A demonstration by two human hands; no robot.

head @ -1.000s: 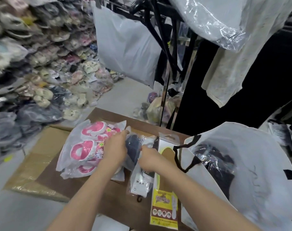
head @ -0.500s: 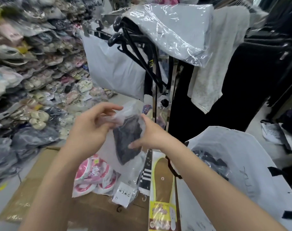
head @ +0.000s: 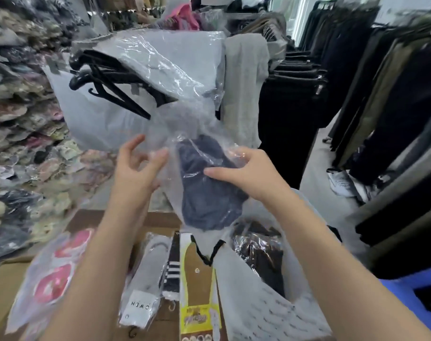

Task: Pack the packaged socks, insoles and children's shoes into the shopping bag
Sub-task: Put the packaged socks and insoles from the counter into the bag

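Both hands raised off desk (head: 160, 219): right hand (head: 244, 174) grip pinches dark sock packet (head: 207, 193) above white shopping bag (head: 271, 313), left hand (head: 138, 168) grip loosened, fingers spread — drop-in likely next.

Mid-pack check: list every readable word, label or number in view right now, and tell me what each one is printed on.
"OWEN", with the first letter partly unclear: white card label on the clear-wrapped grey sock pack on the table.
Red lettering and small icons on the yellow card of the brown insole pack: too blurred to read.
Dark print on the white papers on the floor at right: too small to read.
Nothing else legible.
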